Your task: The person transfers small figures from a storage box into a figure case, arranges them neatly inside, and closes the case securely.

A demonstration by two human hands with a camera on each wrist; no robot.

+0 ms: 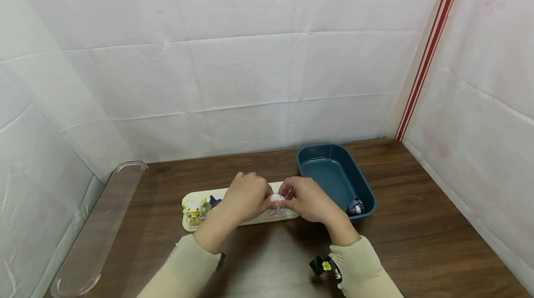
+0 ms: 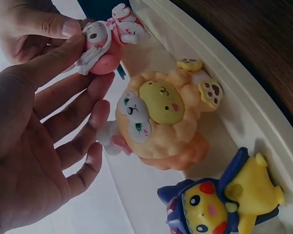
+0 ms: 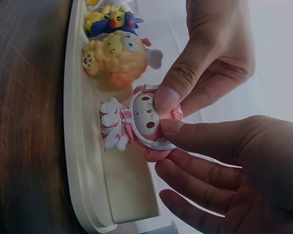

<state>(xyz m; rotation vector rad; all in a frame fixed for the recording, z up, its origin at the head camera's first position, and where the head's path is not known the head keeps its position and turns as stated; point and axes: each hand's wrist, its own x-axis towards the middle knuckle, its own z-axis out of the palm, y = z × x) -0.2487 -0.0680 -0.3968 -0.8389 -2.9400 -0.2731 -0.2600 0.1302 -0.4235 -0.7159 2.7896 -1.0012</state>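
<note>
A small pink-and-white figurine (image 3: 146, 114) with a hood and a white face is pinched between both hands, its feet by the cream tray (image 3: 88, 161). My left hand (image 1: 248, 196) holds it with thumb and fingers from one side. From the other side my right hand (image 1: 306, 198) grips it, thumb on the head, the lower fingers looser. Beside it in the tray sits an orange fluffy-maned figurine (image 2: 161, 112), hidden behind the left hand in the head view. Further along are a yellow figurine in a dark blue cape (image 2: 202, 209) and a yellow-and-white figurine (image 1: 193, 207).
Right of the tray stands a teal bin (image 1: 327, 170) with a dark blue striped figurine (image 1: 355, 206) in its near corner. A long clear plastic cover (image 1: 102, 228) lies at the table's left edge. White sheets (image 1: 250, 75) hang behind and at the sides.
</note>
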